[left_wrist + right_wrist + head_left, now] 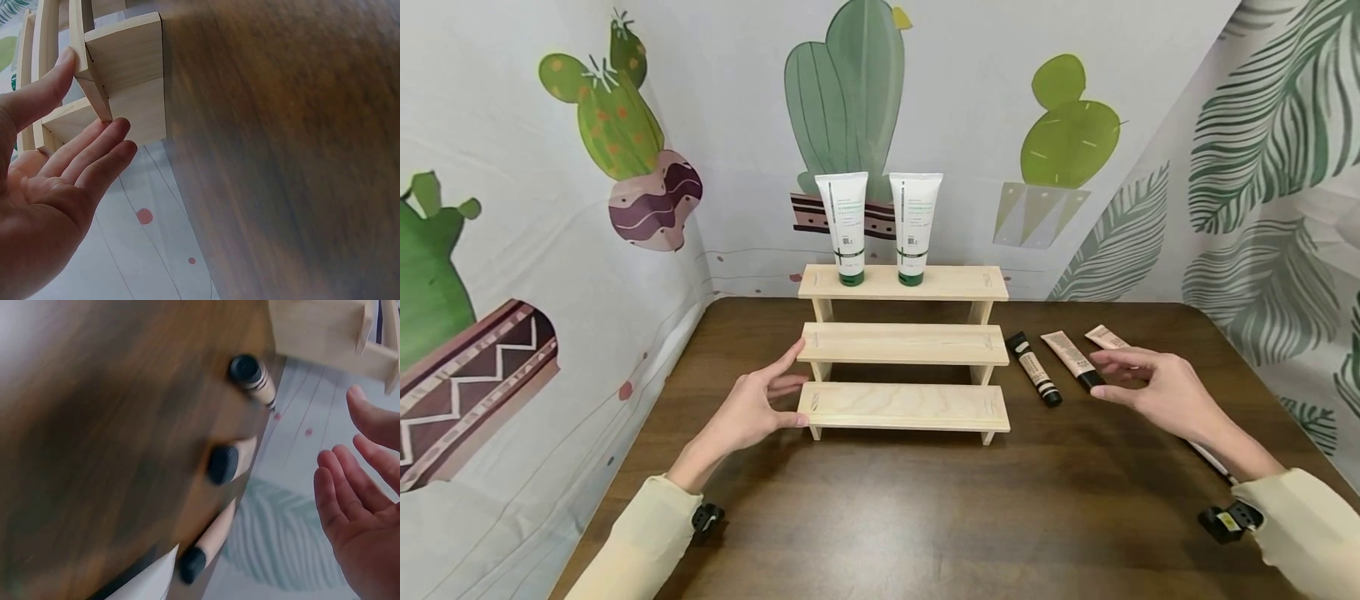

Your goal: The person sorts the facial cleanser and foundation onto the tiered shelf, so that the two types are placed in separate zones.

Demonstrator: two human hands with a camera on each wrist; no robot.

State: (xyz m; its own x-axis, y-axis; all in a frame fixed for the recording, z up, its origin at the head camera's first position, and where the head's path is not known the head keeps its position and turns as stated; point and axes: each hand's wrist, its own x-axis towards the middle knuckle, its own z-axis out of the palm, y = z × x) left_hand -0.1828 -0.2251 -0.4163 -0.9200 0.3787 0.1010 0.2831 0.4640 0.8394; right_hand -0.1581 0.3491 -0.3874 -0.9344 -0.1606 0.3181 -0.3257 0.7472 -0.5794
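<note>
A three-tier wooden display rack (904, 343) stands on the table. My left hand (758, 402) touches its left end, the thumb near the lowest step and the fingers extended by the side, as the left wrist view also shows. On the top step two white tubes with green caps, a left one (844, 218) and a right one (914, 218), stand upright. My right hand (1161, 390) hovers over the right side with parted, lightly bent fingers and holds nothing. Below and beside it lie a beige tube with a black cap (1070, 354) and another beige tube (1105, 337), partly hidden by the hand.
A black-and-beige tube (1034, 372) lies just right of the rack. Under the right forearm, a slim white item (1208, 457) shows in part. The brown table (880, 517) meets a hanging cloth printed with cacti and leaves (955, 108) at its back and sides.
</note>
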